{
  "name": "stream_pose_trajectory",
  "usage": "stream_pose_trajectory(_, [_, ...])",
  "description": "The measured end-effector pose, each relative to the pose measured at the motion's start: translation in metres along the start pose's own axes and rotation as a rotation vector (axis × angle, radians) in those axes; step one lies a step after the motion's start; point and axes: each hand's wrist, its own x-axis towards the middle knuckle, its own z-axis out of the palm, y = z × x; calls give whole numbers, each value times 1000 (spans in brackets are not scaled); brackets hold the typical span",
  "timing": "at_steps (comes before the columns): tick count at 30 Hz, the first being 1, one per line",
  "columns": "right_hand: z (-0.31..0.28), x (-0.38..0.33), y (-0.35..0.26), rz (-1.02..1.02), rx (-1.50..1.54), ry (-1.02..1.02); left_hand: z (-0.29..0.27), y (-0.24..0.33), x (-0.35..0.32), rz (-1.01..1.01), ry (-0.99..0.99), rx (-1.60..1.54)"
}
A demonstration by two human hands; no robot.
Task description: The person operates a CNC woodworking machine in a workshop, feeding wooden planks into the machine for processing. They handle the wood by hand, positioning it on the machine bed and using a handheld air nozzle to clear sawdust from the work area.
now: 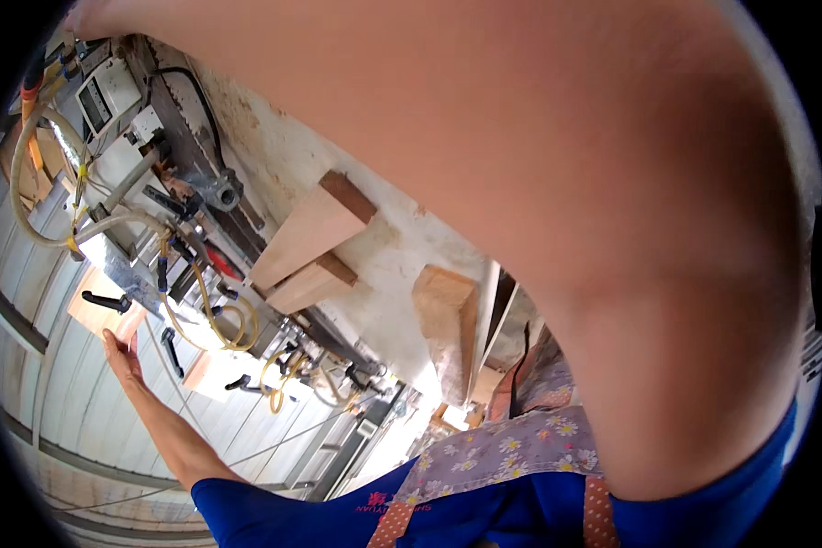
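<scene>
At the left, my left hand point(125, 356) grips the lower edge of a light wooden board point(105, 310), which lies against the machine below a black clamp lever point(107, 301). My right arm stretches large across the top of the view. At the far upper left, only a small part of my right hand point(80, 20) shows at the rim of the view, and its fingers cannot be made out. Nearest to it is a white control box point(107, 96) with a dark display.
The machine carries looped yellowish air hoses point(237, 329) and more black levers point(171, 352). Beside it, wedge-shaped wooden pieces point(310, 228) rest on a stained pale surface point(388, 301). A longer wooden block point(447, 320) stands apart from them. Another light board point(212, 373) sits farther along the machine.
</scene>
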Motion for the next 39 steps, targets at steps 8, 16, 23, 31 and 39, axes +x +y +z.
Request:
stream_pose_trajectory(8, [43, -2, 44, -92, 7, 283, -5, -34, -6, -71, 61, 19])
stream_pose_trajectory(16, [32, -23, 26, -91, -82, 176, 39, -2, -47, -147, 44, 180])
stream_pose_trajectory(23, [29, -27, 25, -70, -206, 73, 34, -34, -38, 248, 142, 604])
stream_pose_trajectory(31, [27, -27, 9, -51, -325, 19, 80, 11, -73, 335, 120, 267])
stream_pose_trajectory(39, [24, -26, 16, -38, -319, -123, 155, 15, -182, 473, 607, 438])
